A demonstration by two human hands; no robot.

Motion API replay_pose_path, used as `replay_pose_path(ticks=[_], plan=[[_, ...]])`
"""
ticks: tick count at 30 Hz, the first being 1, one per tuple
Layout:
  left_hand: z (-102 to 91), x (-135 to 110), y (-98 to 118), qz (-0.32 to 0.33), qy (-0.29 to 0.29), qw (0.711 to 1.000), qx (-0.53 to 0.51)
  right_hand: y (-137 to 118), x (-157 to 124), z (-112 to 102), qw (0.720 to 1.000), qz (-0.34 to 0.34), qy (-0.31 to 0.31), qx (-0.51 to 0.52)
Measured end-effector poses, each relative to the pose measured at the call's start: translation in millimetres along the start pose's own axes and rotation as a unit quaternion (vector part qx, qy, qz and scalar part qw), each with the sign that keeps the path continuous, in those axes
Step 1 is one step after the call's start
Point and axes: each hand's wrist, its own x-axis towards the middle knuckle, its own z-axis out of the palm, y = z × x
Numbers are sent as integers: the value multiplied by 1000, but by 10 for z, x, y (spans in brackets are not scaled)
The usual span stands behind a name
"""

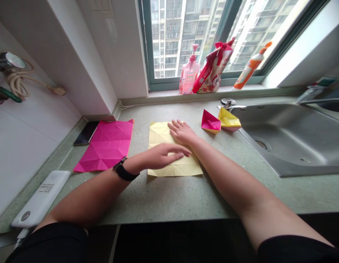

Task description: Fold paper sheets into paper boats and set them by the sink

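Observation:
A creased pale yellow sheet of paper [160, 133] lies unfolded on the counter. My right hand [183, 132] rests flat on its upper right part, fingers spread. Across the middle of the sheet hovers my left hand [165, 155], slightly blurred, its thumb apart from the fingers and nothing in its grasp. To the left lies a creased pink sheet of paper [109, 144], its edge partly over a dark phone [85, 133]. Two folded paper boats, one pink [210, 122] and one yellow [228, 119], stand side by side to the right of the sheet.
A steel sink [295, 138] is set into the counter [169, 204] at the right. The window sill holds a pink pump bottle [189, 75], a red bag [214, 67] and an orange-and-white bottle [250, 69]. A white power bank [42, 197] with a cable lies at the near left.

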Motion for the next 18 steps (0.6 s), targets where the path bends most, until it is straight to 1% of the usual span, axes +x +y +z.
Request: replay_pose_path(ticks=[2,3,4,5,7,8,10,11,13,18], plan=[[-128,113,-231,-43,129,989,62,-1,-3,-10,1000,3,0,11],[-160,169,-367,-64,161,979,104,-2,-4,-19,1000,3,1,18],[-173,220,-505,-80,176,970,145,-1,-4,-29,1000,4,3,24],[-171,262,-637,-91,167,965,178,0,-5,-40,1000,4,4,29],[-141,311,-855,-120,116,958,233,6,-7,-62,1000,3,1,31],[-121,317,-931,-145,90,950,261,10,-7,-71,1000,1,-2,31],[-81,299,-1011,-187,44,933,306,19,-6,-85,1000,1,-7,29],[-61,279,-1017,-197,28,926,321,22,-5,-90,1000,1,-9,27],[-9,222,-979,-196,2,920,338,25,0,-96,1000,5,-11,24],[223,8,-730,-119,-35,932,342,17,12,-90,1000,9,-13,15]])
